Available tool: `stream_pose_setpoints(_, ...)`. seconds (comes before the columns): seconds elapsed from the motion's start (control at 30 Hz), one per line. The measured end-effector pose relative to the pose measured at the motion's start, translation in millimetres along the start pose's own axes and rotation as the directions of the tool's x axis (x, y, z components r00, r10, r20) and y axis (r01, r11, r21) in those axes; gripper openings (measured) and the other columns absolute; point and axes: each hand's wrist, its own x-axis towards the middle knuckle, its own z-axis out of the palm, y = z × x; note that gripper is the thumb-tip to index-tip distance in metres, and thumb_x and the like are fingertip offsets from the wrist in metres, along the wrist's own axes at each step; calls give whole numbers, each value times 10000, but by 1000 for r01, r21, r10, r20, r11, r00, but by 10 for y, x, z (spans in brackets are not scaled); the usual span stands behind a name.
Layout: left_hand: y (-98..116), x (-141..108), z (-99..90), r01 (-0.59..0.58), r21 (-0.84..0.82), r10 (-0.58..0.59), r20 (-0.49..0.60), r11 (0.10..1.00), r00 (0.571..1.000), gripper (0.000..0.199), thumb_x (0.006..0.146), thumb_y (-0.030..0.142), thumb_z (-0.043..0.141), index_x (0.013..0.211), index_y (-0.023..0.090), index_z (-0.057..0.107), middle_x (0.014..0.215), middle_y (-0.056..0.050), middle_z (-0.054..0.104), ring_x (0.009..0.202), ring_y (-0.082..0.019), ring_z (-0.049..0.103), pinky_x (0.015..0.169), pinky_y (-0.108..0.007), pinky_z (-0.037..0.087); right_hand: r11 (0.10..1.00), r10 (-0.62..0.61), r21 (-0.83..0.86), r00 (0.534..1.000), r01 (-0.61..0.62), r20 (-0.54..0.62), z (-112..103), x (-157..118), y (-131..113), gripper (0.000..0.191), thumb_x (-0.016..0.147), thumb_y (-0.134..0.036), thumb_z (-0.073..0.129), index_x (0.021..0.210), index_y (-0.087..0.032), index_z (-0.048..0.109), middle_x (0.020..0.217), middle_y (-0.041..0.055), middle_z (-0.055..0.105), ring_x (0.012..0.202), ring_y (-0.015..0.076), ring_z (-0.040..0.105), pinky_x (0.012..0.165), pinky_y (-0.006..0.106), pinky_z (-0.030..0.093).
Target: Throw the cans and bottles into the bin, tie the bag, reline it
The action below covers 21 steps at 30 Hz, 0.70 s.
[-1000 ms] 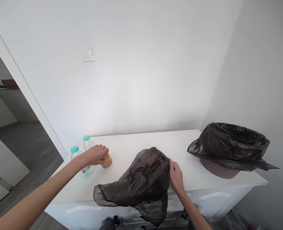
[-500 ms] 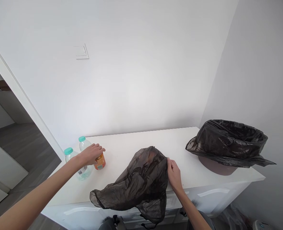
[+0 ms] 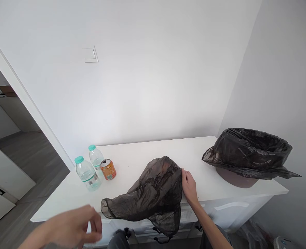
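Observation:
A dark, see-through plastic garbage bag (image 3: pixel 153 193) lies crumpled across the counter's front edge. Something brownish shows faintly through its upper part, too veiled to name. At the bag's right side, my right hand (image 3: pixel 189 185) pinches the plastic between thumb and fingers. My left hand (image 3: pixel 73 226), slightly blurred, hovers by the front edge left of the bag; its fingers are curled, with a gap to the thumb and nothing in it. Behind it stand an opened orange can (image 3: pixel 108 169) and two clear bottles with turquoise caps, a nearer bottle (image 3: pixel 87 174) and a farther bottle (image 3: pixel 96 157).
A pinkish bin (image 3: pixel 235 178) lined with a black bag (image 3: pixel 248 152) is on the right end of the white counter (image 3: pixel 137 152). Drawers with black handles are below. A wall rises behind, with a light switch (image 3: pixel 91 54); a doorway opens at left.
My left hand has drawn back from the orange can toward the front edge, and the can stays standing by the bottles. My right hand keeps its hold on the bag. The view has shifted slightly.

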Motion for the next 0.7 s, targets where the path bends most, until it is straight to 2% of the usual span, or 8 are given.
stream_pose_setpoints(0.1, -22, 163, 395, -42, -35, 41, -43, 998, 998, 375, 906, 534, 508, 1070, 248, 686, 973, -52, 753, 528, -178, 690, 493, -289, 540, 1000, -8, 0, 1000, 8, -4, 3, 0, 16, 568, 964, -735, 391, 807, -235, 609, 876, 78, 681, 887, 272, 610, 823, 371, 452)
stream_pose_setpoints(0.17, 52, 418, 579, -155, 72, 166, -204, 985, 965, 365, 978, 454, 405, 975, 233, 696, 893, -78, 756, 729, -235, 745, 681, -334, 612, 1000, -10, -1, 1000, 10, -4, 4, 0, 20, 566, 968, -731, 385, 801, -236, 603, 875, 76, 677, 883, 271, 606, 826, 372, 449)
stream_pose_setpoints(0.27, 227, 870, 716, -320, 313, 431, -407, 894, 805, 333, 915, 234, 486, 1168, 219, 702, 1264, -156, 721, 1205, -333, 669, 1050, -464, 544, 1000, -15, 0, 1000, 15, -3, 3, 1, 11, 571, 972, -729, 373, 800, -237, 605, 881, 77, 674, 891, 271, 607, 840, 374, 450)
stream_pose_setpoints(0.33, 343, 1157, 747, -430, 431, 594, -393, 793, 702, 627, 847, 135, 544, 1468, 223, 536, 1575, -148, 505, 1446, -359, 480, 1208, -505, 405, 1000, -19, 0, 1000, 19, -8, 4, 5, 1, 573, 971, -731, 371, 798, -238, 605, 887, 82, 677, 899, 273, 608, 848, 375, 451)
stream_pose_setpoints(0.43, 511, 1527, 762, -532, 512, 728, -341, 674, 594, 810, 876, 112, 537, 1631, 261, 283, 1719, -100, 250, 1571, -335, 262, 1275, -498, 304, 1000, -25, 2, 1000, 25, -16, 6, 13, -12, 570, 977, -724, 369, 801, -237, 607, 899, 90, 683, 905, 272, 614, 844, 371, 454)
stream_pose_setpoints(0.57, 698, 1885, 744, -471, 500, 687, -519, 726, 509, 770, 943, 168, 509, 1648, 260, 213, 1697, -107, 311, 1597, -309, 184, 1274, -555, 290, 1000, -25, 8, 1000, 25, -9, 9, 27, -12, 559, 998, -698, 357, 794, -237, 599, 874, 83, 673, 865, 260, 622, 788, 355, 460)
stream_pose_setpoints(0.63, 731, 1996, 726, -428, 425, 597, -661, 797, 454, 678, 981, 197, 450, 1631, 256, 267, 1614, -109, 459, 1566, -287, 285, 1263, -541, 324, 1000, -23, 16, 1000, 23, -1, 7, 35, -9, 555, 1007, -689, 349, 801, -236, 595, 872, 79, 668, 851, 254, 621, 775, 350, 460)
stream_pose_setpoints(0.7, 713, 2062, 719, -406, 354, 518, -739, 842, 430, 582, 1004, 212, 374, 1583, 270, 381, 1503, -98, 587, 1500, -281, 411, 1228, -531, 388, 999, -28, 23, 1000, 28, 6, 3, 43, -7, 555, 1010, -686, 345, 821, -233, 603, 895, 83, 673, 873, 254, 621, 794, 349, 462)
